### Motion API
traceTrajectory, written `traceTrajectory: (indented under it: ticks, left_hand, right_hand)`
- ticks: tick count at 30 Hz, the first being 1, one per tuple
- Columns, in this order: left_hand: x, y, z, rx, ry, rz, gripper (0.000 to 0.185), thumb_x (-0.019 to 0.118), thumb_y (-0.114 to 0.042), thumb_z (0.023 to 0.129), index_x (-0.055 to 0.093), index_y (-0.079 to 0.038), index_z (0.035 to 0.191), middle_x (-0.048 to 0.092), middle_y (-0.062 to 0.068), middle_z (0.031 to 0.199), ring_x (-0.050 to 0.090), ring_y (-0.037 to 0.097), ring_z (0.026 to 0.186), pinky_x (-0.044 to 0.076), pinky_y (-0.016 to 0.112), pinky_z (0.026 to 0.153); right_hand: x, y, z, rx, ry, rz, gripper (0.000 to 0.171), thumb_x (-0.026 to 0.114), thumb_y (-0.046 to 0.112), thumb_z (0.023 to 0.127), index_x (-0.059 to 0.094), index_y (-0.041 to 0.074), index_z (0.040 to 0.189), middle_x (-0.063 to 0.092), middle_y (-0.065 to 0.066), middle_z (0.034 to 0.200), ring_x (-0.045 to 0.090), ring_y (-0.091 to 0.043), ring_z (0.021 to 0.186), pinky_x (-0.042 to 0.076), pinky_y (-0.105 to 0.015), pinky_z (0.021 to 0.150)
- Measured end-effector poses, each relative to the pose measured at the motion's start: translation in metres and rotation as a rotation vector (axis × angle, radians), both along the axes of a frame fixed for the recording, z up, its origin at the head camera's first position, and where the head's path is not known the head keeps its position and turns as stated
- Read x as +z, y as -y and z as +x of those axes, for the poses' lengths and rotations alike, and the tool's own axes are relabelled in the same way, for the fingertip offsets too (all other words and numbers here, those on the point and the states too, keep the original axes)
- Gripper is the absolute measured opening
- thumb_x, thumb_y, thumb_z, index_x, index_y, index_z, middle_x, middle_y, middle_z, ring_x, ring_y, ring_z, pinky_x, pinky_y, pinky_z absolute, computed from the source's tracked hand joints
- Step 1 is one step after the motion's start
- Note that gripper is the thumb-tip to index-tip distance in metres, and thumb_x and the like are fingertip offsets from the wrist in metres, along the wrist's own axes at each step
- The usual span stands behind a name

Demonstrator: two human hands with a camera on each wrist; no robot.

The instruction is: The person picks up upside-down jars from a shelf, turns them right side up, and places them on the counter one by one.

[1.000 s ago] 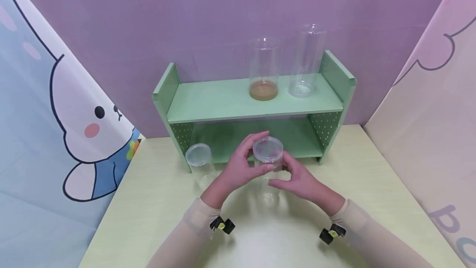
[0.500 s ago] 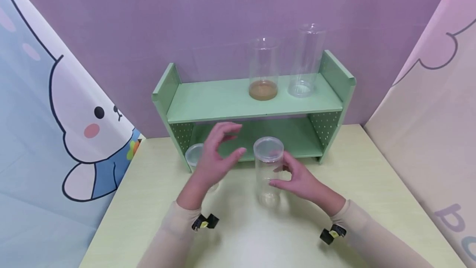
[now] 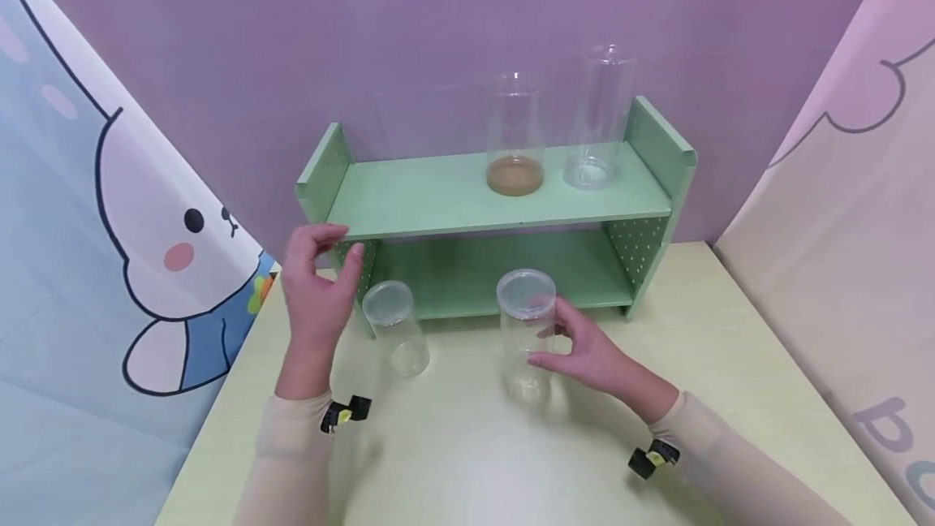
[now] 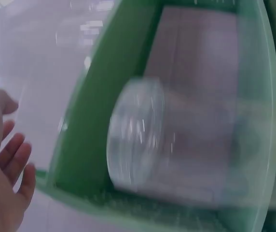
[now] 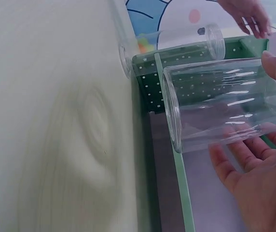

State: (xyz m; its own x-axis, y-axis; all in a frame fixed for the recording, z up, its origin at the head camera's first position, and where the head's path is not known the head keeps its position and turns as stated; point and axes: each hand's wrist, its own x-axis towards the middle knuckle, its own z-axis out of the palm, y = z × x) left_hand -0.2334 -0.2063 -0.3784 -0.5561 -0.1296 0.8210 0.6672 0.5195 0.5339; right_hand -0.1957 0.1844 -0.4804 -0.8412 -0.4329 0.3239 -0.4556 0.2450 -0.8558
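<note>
Resting upright near the middle of the desk (image 3: 467, 461), the lidded clear jar (image 3: 526, 347) is touched only by the right hand (image 3: 588, 355), whose thumb and fingers curve loosely around its side without clamping it. A moment ago the left hand (image 3: 314, 291) was at that jar's lid; it has since let go and swung away toward the desk's left edge, and now hovers relaxed, fingers slack, beside the second lidded jar (image 3: 394, 327), close to it but apart. Behind both, at the desk's far edge, stands the green shelf (image 3: 504, 197), with a tall cylinder holding brown powder (image 3: 515, 136) and an empty cylinder (image 3: 601, 116) on its top board.
</note>
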Motion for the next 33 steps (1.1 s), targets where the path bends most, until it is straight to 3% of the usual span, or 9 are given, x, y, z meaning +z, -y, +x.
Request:
traceTrajectory:
  ticks: [4, 9, 12, 19, 23, 28, 33]
  left_hand:
    - [-0.003, 0.017, -0.004, 0.148, 0.043, 0.030, 0.025, 0.079, -0.002, 0.097, 0.071, 0.006, 0.120, 0.067, 0.021, 0.118, 0.064, 0.025, 0.114, 0.050, 0.029, 0.104]
    - [-0.008, 0.027, -0.007, 0.211, 0.106, 0.044, 0.029, 0.078, -0.009, 0.100, 0.068, 0.006, 0.123, 0.064, 0.021, 0.121, 0.065, 0.026, 0.117, 0.051, 0.030, 0.104]
    - [-0.012, 0.031, -0.011, 0.223, 0.128, 0.046, 0.034, 0.078, -0.012, 0.101, 0.066, 0.005, 0.128, 0.064, 0.019, 0.124, 0.065, 0.026, 0.118, 0.052, 0.032, 0.104]
    - [-0.020, 0.037, -0.019, 0.199, 0.161, 0.019, 0.044, 0.077, -0.013, 0.103, 0.065, -0.008, 0.145, 0.067, 0.009, 0.135, 0.068, 0.023, 0.123, 0.062, 0.045, 0.103]
    - [-0.023, 0.037, -0.019, 0.219, 0.172, -0.026, 0.046, 0.075, -0.013, 0.106, 0.064, -0.014, 0.150, 0.069, 0.006, 0.139, 0.070, 0.018, 0.124, 0.064, 0.032, 0.096]
    - [-0.025, 0.037, -0.020, 0.228, 0.185, -0.024, 0.047, 0.074, -0.015, 0.106, 0.065, -0.019, 0.152, 0.070, 0.002, 0.139, 0.071, 0.015, 0.123, 0.058, 0.013, 0.090]
    - [-0.026, 0.037, -0.021, 0.220, 0.190, -0.022, 0.047, 0.074, -0.015, 0.107, 0.064, -0.019, 0.153, 0.069, 0.002, 0.141, 0.070, 0.016, 0.124, 0.057, 0.012, 0.090]
  right_hand:
    - [-0.001, 0.000, 0.000, -0.002, 0.005, 0.003, 0.079, 0.093, 0.010, 0.090, 0.052, 0.011, 0.157, 0.068, -0.007, 0.139, 0.068, -0.024, 0.117, 0.056, -0.060, 0.107]
    - [-0.002, 0.001, 0.000, 0.002, 0.014, -0.002, 0.080, 0.094, 0.012, 0.089, 0.051, 0.011, 0.157, 0.067, -0.006, 0.139, 0.067, -0.032, 0.120, 0.056, -0.061, 0.107]
    - [-0.003, 0.001, 0.000, 0.005, 0.022, -0.009, 0.081, 0.094, 0.012, 0.089, 0.051, 0.011, 0.158, 0.068, -0.006, 0.139, 0.066, -0.041, 0.121, 0.056, -0.063, 0.107]
    - [-0.004, 0.001, -0.001, 0.005, 0.026, -0.017, 0.080, 0.094, 0.011, 0.090, 0.051, 0.011, 0.157, 0.068, -0.007, 0.138, 0.066, -0.047, 0.121, 0.055, -0.064, 0.107]
    - [-0.005, 0.002, -0.002, 0.010, 0.031, -0.022, 0.081, 0.094, 0.010, 0.089, 0.051, 0.010, 0.157, 0.068, -0.009, 0.139, 0.065, -0.051, 0.121, 0.055, -0.065, 0.108]
    - [-0.005, 0.003, -0.003, -0.003, 0.041, -0.009, 0.080, 0.093, 0.011, 0.090, 0.051, 0.010, 0.157, 0.068, -0.015, 0.139, 0.066, -0.048, 0.119, 0.055, -0.064, 0.108]
    - [-0.004, 0.012, -0.008, -0.008, 0.055, -0.010, 0.081, 0.093, 0.012, 0.090, 0.050, 0.011, 0.159, 0.066, -0.021, 0.140, 0.066, -0.040, 0.118, 0.055, -0.061, 0.109]
